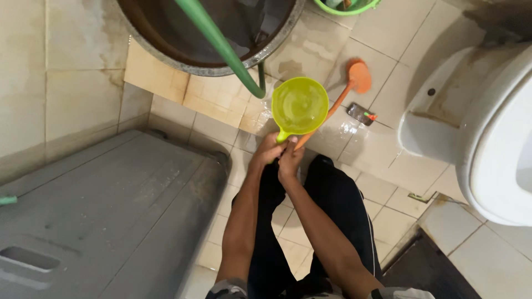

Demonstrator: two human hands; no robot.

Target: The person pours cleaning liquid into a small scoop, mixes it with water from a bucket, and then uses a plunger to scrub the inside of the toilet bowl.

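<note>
Two hands meet over the wet tiled floor [388, 50]: left hand [267, 150] closed on the scoop [300, 105] handle, right hand [290, 160] closed on the brush [354, 80] handle. Keep the water-filled scoop level; tip slowly.

A glossy, translucent yellow-green plastic dipper [300, 105] is seen; the orange brush [354, 80] is smooth plastic; the floor tiles [388, 50] are glazed, wet, stained; the toilet [487, 138] is glossy ceramic; the grey lid [111, 210] is matt plastic.

floor [388, 44]: wet stained beige tiles | wall [50, 72]: tiled, stained | toilet [487, 127]: white | basin [166, 33]: round | lid [111, 210]: grey
</note>
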